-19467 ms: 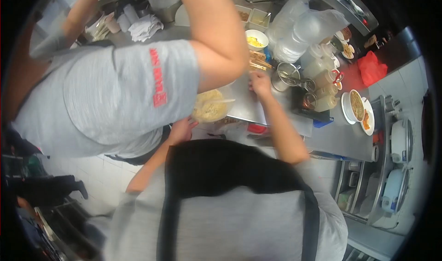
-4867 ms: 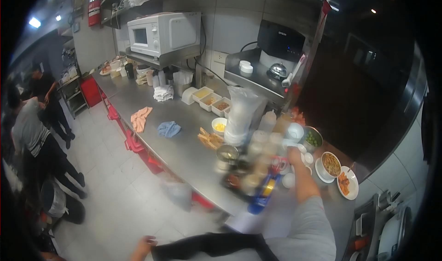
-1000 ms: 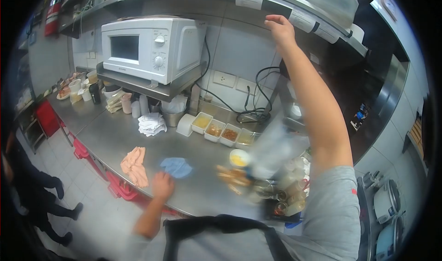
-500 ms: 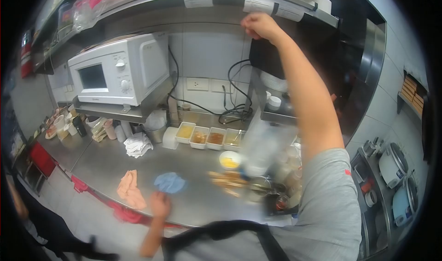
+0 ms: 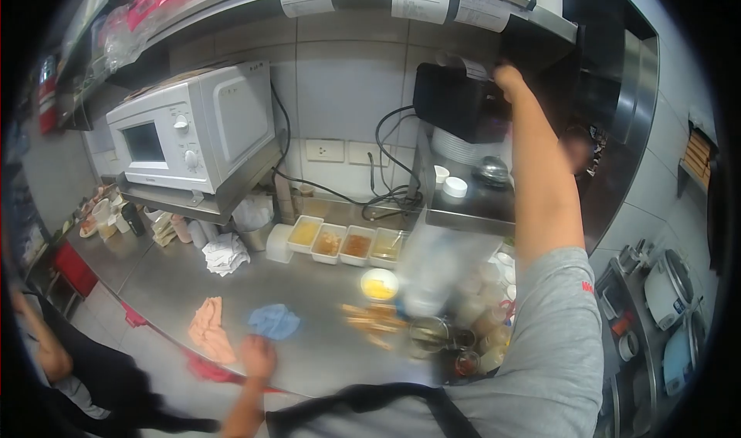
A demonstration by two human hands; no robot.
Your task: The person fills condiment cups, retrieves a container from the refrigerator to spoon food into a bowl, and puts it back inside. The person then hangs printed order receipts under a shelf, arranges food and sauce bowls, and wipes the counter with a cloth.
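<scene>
My right arm is stretched up to the right, and my right hand (image 5: 507, 81) is beside a black boxy machine (image 5: 455, 102) under the shelf. A white paper slip (image 5: 472, 69) sticks out at the machine's top. The fingers of this hand are turned away and too small to make out. My left hand (image 5: 258, 356) rests at the counter's front edge with curled fingers and nothing visible in them. Just beyond it lies a crumpled blue cloth (image 5: 275, 321), and to its left a peach cloth (image 5: 211, 330).
Several white tubs of food (image 5: 328, 243) line the back of the steel counter (image 5: 309, 361). A bowl with yellow contents (image 5: 379, 285) stands before them. A white microwave (image 5: 189, 133) sits on a raised shelf. Jars (image 5: 467, 362) crowd the right. Another person (image 5: 85, 368) is at lower left.
My right hand has moved from the paper slips on the shelf edge, right and down to the black machine. My left hand stays near the blue cloth. The view has shifted slightly.
</scene>
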